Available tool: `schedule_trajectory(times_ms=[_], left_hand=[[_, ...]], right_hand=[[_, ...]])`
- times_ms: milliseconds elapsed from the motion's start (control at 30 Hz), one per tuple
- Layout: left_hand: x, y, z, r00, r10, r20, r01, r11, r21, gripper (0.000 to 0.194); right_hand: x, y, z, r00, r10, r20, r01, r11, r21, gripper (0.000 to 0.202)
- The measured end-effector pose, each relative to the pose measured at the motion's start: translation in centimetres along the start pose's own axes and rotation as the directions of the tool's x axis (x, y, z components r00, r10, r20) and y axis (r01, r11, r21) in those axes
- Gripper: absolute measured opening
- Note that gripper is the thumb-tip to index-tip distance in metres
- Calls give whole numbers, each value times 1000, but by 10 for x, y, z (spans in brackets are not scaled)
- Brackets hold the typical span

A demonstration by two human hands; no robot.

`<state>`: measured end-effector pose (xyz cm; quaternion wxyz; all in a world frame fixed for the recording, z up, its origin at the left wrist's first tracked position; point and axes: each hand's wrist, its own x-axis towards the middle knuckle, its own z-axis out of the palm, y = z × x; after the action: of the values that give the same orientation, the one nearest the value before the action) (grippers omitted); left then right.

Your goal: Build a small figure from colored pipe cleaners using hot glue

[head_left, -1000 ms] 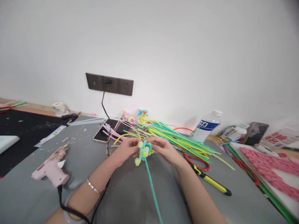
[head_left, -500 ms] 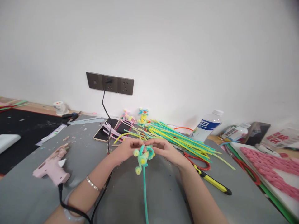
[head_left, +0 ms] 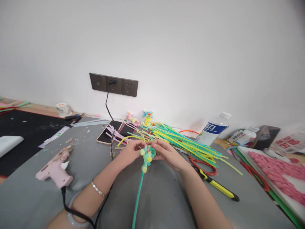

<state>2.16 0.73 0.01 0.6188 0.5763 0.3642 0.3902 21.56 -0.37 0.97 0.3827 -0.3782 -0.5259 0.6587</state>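
Note:
Between both hands is a small green and yellow pipe-cleaner figure (head_left: 147, 157) with round yellow ends and teal loops. A long teal pipe cleaner (head_left: 138, 198) hangs from it toward the near edge of the view. My left hand (head_left: 130, 153) pinches the figure from the left, fingers bent inward. From the other side, my right hand (head_left: 168, 154) grips its looped part with thumb and fingers. The exact contact of the fingertips is partly hidden behind the figure.
A pink glue gun (head_left: 56, 168) lies left, its black cord running beneath my left arm. Teal and yellow pipe cleaners (head_left: 186, 143), red-handled scissors (head_left: 205, 168) and a yellow utility knife (head_left: 220, 187) lie right. A bottle (head_left: 212, 128) and finished figures (head_left: 147, 118) stand by the wall.
The figure has turned in my fingers, and its hanging teal pipe cleaner has swung to the left. Both hands still hold it. The whole view has shifted slightly.

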Motion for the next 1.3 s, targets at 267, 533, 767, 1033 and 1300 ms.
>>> schedule_trajectory(times_ms=[267, 533, 767, 1033, 1300], left_hand=[[0, 1, 0, 999, 35, -29, -35, 999, 18, 27], [2, -3, -3, 994, 105, -12, -102, 982, 160, 16], [0, -2, -2, 933, 351, 82, -340, 780, 525, 50], [-3, -1, 0, 950, 312, 35, -276, 775, 569, 33], [-5, 3, 1, 967, 246, 64, -231, 748, 622, 30]], right_hand=[[-1, 0, 1, 999, -8, 36, 10, 999, -33, 30], [3, 4, 0, 998, -45, -33, 43, 996, -75, 35], [5, 2, 4, 987, -130, -98, 113, 981, -158, 38], [3, -4, 6, 961, -249, -121, 207, 937, -282, 38], [2, -11, -2, 845, -460, -273, 367, 870, -329, 30]])
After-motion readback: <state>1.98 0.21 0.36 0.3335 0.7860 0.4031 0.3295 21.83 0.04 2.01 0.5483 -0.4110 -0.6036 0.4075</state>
